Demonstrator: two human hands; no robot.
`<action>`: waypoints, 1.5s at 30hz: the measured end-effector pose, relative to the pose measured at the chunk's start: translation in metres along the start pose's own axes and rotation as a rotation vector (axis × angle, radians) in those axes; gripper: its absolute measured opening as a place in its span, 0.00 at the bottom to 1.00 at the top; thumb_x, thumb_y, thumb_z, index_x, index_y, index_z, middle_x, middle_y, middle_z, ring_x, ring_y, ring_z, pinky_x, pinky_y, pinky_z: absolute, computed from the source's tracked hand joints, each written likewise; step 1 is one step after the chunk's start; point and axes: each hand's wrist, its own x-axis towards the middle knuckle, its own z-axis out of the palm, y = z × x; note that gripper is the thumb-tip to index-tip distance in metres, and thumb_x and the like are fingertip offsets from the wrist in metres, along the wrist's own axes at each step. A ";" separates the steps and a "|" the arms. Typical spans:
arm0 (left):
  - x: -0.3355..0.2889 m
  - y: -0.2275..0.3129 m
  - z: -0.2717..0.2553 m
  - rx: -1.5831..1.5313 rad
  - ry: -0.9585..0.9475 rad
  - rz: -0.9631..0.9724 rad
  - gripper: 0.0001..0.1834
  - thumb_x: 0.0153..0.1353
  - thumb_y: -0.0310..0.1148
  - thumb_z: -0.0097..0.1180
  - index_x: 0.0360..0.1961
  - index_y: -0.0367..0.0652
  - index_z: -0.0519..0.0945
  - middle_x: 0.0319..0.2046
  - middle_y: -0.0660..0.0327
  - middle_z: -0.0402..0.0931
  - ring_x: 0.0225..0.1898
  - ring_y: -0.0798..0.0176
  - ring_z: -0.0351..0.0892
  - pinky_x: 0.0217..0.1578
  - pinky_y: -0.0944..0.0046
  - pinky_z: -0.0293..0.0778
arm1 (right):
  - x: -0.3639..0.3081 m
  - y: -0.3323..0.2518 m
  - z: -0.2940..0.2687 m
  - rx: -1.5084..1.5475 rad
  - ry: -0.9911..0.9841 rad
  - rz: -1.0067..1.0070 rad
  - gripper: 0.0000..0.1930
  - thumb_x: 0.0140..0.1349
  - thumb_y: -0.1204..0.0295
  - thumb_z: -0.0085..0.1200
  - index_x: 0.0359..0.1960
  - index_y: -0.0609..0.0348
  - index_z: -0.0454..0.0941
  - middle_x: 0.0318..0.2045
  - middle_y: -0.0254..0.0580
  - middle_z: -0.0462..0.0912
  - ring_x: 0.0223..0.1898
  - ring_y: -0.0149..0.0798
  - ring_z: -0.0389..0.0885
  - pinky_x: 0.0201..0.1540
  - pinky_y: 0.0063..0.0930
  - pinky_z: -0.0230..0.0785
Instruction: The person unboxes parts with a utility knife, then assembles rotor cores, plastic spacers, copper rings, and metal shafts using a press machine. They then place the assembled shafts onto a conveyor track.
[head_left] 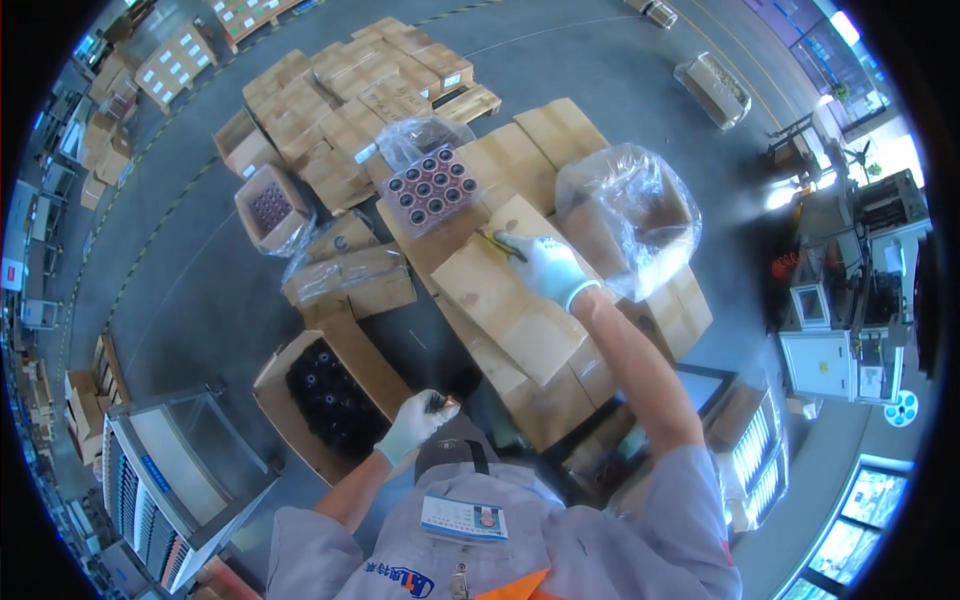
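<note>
Grey workshop floor (180, 270), cluttered round the work spot. Right hand (548, 268), gloved, is closed round a slim yellow-and-dark tool (500, 244); type unclear, could be a cutter. It sits over a tan cardboard panel (520, 315) on top of the carton stack; flap or loose sheet, can't tell. Left hand (415, 425), gloved, fingers curled, is by the near edge of an open carton (368, 352) of black parts (335, 395); can't tell if it's pinching something.

Risks, my read: if the tool has a blade, a slip could nick the glove or whatever lies under the panel. Panel lies askew, so a push could skid it. It's also near the parts tray (460, 205), just beyond the right hand; a knock there could shift the round parts. Left hand isn't bracing the panel.

In the way: carton with clear plastic film (655, 215) right beside the right forearm, could snag. Also around: small film-lined carton (248, 218) at left, taped-up carton pile (330, 105) beyond, metal-framed cart (195, 480) lower left, boxing in that side.
</note>
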 end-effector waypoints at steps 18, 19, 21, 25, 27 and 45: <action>0.039 0.008 -0.008 0.230 -0.050 -0.021 0.17 0.60 0.41 0.68 0.38 0.37 0.83 0.33 0.56 0.85 0.35 0.66 0.81 0.40 0.64 0.77 | -0.046 0.019 0.001 -0.144 -0.139 0.030 0.27 0.64 0.73 0.49 0.66 0.46 0.70 0.40 0.57 0.84 0.38 0.57 0.84 0.43 0.48 0.75; 0.038 0.014 -0.005 0.228 -0.071 -0.028 0.17 0.60 0.41 0.68 0.39 0.37 0.83 0.34 0.55 0.85 0.36 0.64 0.82 0.41 0.63 0.77 | -0.053 0.023 0.001 -0.142 -0.137 0.043 0.27 0.64 0.73 0.49 0.66 0.46 0.70 0.40 0.57 0.84 0.38 0.57 0.84 0.43 0.48 0.75; 0.036 0.013 -0.003 0.231 -0.097 -0.035 0.18 0.60 0.42 0.68 0.40 0.37 0.83 0.35 0.54 0.85 0.37 0.62 0.83 0.42 0.62 0.77 | -0.067 0.030 -0.003 -0.119 -0.139 0.033 0.27 0.64 0.72 0.49 0.67 0.46 0.70 0.38 0.56 0.83 0.38 0.56 0.84 0.42 0.48 0.75; 0.033 -0.001 -0.007 0.297 -0.105 -0.005 0.18 0.60 0.41 0.69 0.40 0.36 0.83 0.34 0.57 0.85 0.36 0.65 0.81 0.41 0.63 0.76 | -0.099 0.032 -0.008 -0.190 -0.213 0.110 0.27 0.63 0.72 0.50 0.66 0.46 0.70 0.37 0.56 0.83 0.36 0.55 0.84 0.41 0.47 0.75; 0.033 -0.001 -0.008 0.329 -0.113 0.009 0.16 0.60 0.39 0.70 0.39 0.35 0.83 0.32 0.60 0.85 0.34 0.69 0.79 0.39 0.65 0.76 | -0.118 0.033 -0.011 -0.215 -0.242 0.109 0.27 0.64 0.72 0.49 0.66 0.45 0.70 0.37 0.55 0.83 0.35 0.55 0.84 0.40 0.46 0.76; 0.069 0.021 0.008 0.314 -0.387 0.106 0.08 0.62 0.31 0.66 0.34 0.38 0.80 0.25 0.69 0.76 0.25 0.76 0.70 0.27 0.71 0.69 | -0.118 0.039 -0.003 -0.199 0.374 0.248 0.15 0.75 0.65 0.43 0.59 0.43 0.75 0.34 0.46 0.80 0.33 0.48 0.82 0.34 0.45 0.76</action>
